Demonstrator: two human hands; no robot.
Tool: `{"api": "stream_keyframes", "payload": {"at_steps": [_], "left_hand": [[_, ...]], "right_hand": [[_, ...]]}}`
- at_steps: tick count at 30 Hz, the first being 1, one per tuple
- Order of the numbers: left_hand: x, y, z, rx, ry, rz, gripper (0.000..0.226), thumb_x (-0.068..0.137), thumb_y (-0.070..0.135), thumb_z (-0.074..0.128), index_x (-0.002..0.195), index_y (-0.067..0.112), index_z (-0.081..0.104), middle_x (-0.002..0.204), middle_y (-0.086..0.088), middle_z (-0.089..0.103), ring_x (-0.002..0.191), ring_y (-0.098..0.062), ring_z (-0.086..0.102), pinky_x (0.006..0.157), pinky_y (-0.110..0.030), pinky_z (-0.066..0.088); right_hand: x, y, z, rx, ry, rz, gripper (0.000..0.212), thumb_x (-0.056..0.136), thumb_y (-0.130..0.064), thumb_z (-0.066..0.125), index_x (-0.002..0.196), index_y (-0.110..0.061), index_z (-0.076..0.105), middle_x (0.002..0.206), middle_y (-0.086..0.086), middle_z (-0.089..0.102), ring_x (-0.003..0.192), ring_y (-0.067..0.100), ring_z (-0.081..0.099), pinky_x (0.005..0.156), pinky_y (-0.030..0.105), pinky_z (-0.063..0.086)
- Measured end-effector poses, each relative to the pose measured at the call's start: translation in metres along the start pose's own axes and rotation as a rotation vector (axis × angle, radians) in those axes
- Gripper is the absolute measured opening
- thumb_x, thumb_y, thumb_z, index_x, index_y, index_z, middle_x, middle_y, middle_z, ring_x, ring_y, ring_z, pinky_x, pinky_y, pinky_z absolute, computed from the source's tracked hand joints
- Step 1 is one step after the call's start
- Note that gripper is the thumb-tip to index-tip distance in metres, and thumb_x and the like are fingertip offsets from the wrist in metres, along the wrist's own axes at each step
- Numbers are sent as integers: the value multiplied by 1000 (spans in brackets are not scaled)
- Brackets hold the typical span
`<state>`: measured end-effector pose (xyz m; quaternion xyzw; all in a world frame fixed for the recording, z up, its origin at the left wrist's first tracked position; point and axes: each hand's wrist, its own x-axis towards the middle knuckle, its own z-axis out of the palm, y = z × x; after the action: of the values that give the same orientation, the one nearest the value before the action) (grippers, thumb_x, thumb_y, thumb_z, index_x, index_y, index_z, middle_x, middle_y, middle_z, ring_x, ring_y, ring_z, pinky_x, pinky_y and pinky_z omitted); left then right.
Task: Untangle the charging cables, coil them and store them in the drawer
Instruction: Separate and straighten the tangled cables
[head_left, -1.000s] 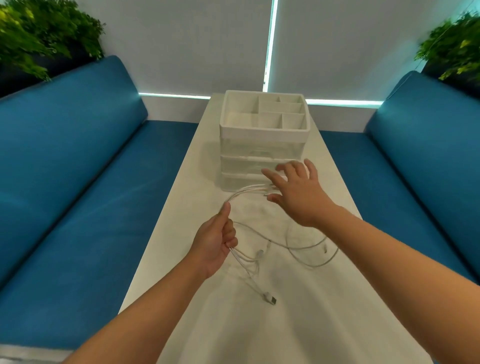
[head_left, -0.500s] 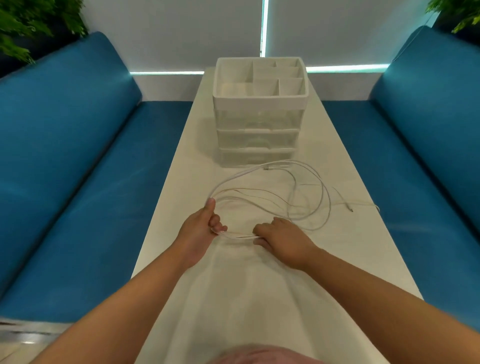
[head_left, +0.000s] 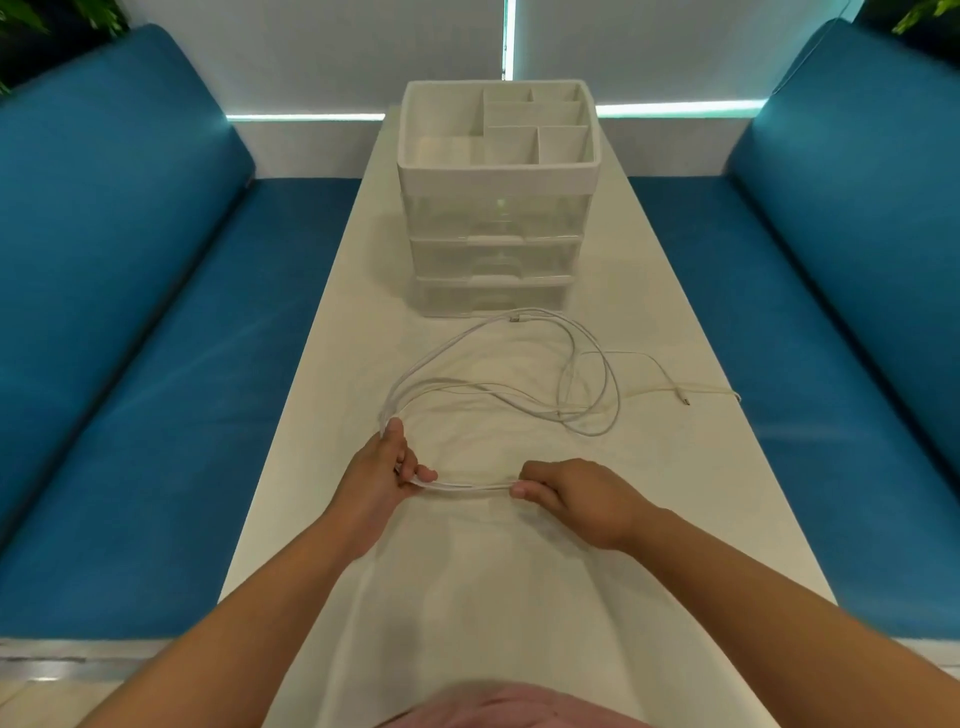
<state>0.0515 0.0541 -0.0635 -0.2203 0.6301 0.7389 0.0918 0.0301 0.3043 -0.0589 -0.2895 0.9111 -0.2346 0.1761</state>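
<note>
While the charging cables lie in loose overlapping loops across the white table, I log the task as early: nothing is coiled yet, nothing is stored, and all three drawers of the drawer unit at 12 o'clock look closed. My left hand grips a bundle of strands, thumb up and fingers curled round them; my right hand pinches the same strands just to its 3 o'clock side, so a short run of cable is stretched between the two hands, which sit near each other but apart. From my left hand the strands arc away toward 12 o'clock, reach a connector lying just in front of the bottom drawer, then swing round to 2 o'clock where several loops cross. One thin strand runs out to 3 o'clock and ends close to the table's right edge; I judge that end could slide off if I pull carelessly. How many cables there are I cannot tell. Left to do: separate the crossings, coil, open a drawer, stow. Room is good toward 6 o'clock, narrower at 9 and 3 o'clock, with blue bench cushions below both long edges.
</note>
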Motion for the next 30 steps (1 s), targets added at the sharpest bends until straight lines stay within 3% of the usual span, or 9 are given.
{"api": "stream_keyframes", "payload": {"at_steps": [4,6,10,14,17,20,26,28,30], "left_hand": [[-4,-1,8,-88,-65,11,40,103,41,37,73,13,38,58,-1,36,59,-18,52,92,-40,51],[-8,1,13,-121,-104,17,37,103,38,37,76,14,39,58,0,33,56,-17,43,92,-40,52],[-9,6,19,-140,-128,33,33,104,38,37,80,15,39,61,0,30,54,-16,39,89,-39,52],[-7,7,14,-114,-95,27,33,104,36,37,79,15,39,60,0,31,53,-15,40,85,-38,52],[-7,5,7,-69,-121,-8,34,105,34,37,78,14,40,61,-3,39,62,-19,54,88,-39,50],[-12,1,6,-45,-142,-29,31,105,32,38,81,12,44,65,-6,49,76,-22,65,90,-39,51],[-20,-5,12,33,-143,12,28,106,30,37,92,9,49,77,-12,58,94,-28,71,90,-39,54],[-23,-5,10,69,-141,5,28,106,30,36,95,8,49,79,-14,58,97,-29,71,90,-39,55],[-26,-4,7,84,-139,-1,29,106,31,36,94,8,49,80,-14,58,98,-29,71,88,-40,56]], "right_hand": [[-5,5,4,-311,7,-8,43,97,-57,12,89,-25,40,83,-8,50,73,17,51,64,32,35],[-4,9,4,-401,37,11,59,90,-62,2,99,-22,45,92,-3,54,80,22,56,63,32,33],[-1,10,9,-373,8,142,43,99,-55,16,92,-19,38,88,6,62,69,26,52,61,34,33],[-5,6,6,-346,-6,83,38,101,-52,22,88,-19,38,86,3,60,69,21,46,62,34,34],[-14,11,1,-300,-36,2,35,103,-44,25,112,-19,48,106,-1,54,85,21,53,69,33,39],[-21,13,3,-261,-49,61,37,104,-43,23,133,-30,41,115,-3,55,95,25,59,80,35,46],[-31,20,9,-431,55,26,41,100,-51,19,95,-20,45,78,-4,53,69,21,51,59,30,33],[-31,26,10,-488,117,-100,43,99,-49,23,87,-19,51,76,-4,56,68,20,54,55,26,31],[-29,25,8,-430,86,-118,30,100,-38,31,98,-18,53,92,-1,55,81,21,53,59,28,36]]}}
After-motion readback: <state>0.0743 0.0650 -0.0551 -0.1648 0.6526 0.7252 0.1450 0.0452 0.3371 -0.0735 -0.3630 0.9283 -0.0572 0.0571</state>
